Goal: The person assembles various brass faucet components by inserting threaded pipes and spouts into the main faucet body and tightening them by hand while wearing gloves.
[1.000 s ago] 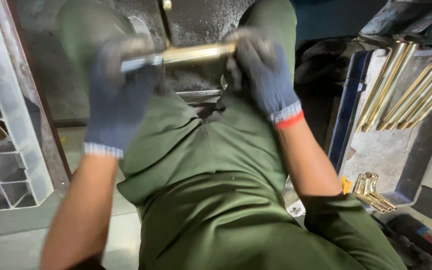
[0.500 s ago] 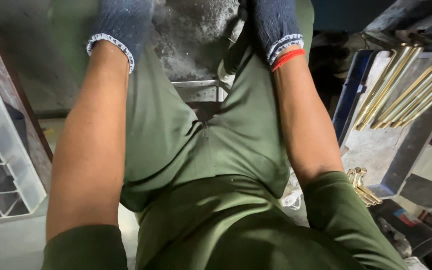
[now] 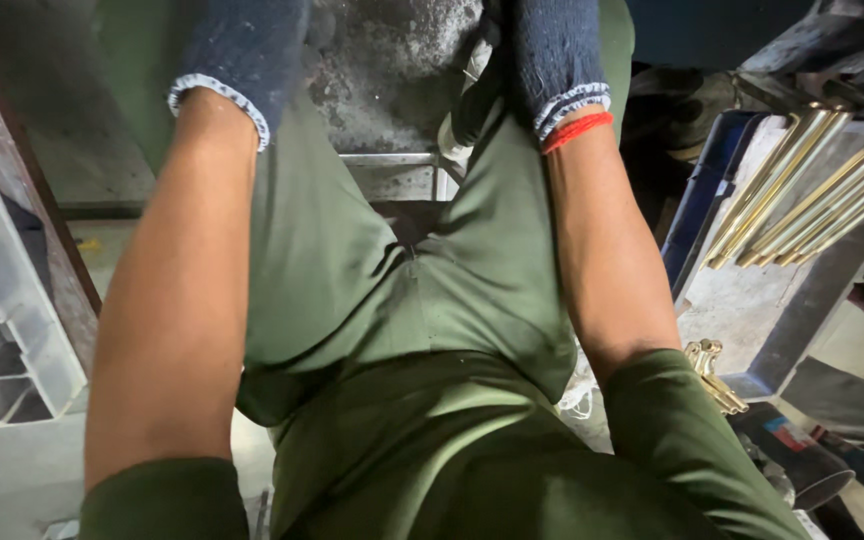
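Both hands run off the top edge of the frame: only the blue knit glove cuff of the left hand (image 3: 237, 50) and of the right hand (image 3: 557, 55) shows, so their grip cannot be told. Long brass rods (image 3: 802, 195) lie in a grey tray (image 3: 752, 310) at right, well apart.

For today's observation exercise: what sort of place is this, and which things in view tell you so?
Probably a small metalworking shop. Long brass-coloured metal rods lie in a grey metal tray, the grey work surface is dusted with grit, and the person wears blue knitted work gloves.
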{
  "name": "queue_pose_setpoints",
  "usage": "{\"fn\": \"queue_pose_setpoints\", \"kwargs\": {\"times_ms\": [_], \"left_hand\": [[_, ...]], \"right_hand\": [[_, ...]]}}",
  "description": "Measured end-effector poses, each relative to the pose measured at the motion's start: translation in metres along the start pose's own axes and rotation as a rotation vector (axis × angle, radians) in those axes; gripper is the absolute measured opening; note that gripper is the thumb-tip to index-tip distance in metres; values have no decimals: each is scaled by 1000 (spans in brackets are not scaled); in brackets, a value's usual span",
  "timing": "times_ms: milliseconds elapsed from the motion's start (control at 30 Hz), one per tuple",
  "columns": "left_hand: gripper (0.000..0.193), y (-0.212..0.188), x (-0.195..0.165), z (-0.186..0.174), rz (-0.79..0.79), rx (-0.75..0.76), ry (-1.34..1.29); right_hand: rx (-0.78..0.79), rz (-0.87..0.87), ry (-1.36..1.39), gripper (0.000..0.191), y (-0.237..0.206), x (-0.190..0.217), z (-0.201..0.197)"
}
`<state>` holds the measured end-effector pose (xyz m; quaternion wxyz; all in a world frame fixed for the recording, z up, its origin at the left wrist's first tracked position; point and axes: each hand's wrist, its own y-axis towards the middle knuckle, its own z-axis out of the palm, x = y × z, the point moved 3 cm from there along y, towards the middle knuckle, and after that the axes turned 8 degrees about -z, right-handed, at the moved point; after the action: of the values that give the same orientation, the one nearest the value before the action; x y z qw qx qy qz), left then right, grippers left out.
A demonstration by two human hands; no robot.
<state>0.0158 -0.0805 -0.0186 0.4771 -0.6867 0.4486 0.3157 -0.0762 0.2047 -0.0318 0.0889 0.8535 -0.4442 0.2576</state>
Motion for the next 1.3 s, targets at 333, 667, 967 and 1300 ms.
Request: {"fn": "queue_pose_setpoints", "kwargs": {"times_ms": [333, 667, 967, 1300], "left_hand": [[17, 6, 2, 3, -5, 0, 30], [15, 7, -6, -2, 50, -7, 139], [21, -84, -29, -25, 111, -72, -532], [24, -7, -48, -16, 8, 88, -949]], "right_hand": [[-26, 1, 33, 7, 0, 3, -3], [-66, 85, 422, 10, 6, 3, -7], [-117, 51, 878, 30, -44, 85, -49], [-148, 262, 1300, 25, 25, 52, -16]]}}
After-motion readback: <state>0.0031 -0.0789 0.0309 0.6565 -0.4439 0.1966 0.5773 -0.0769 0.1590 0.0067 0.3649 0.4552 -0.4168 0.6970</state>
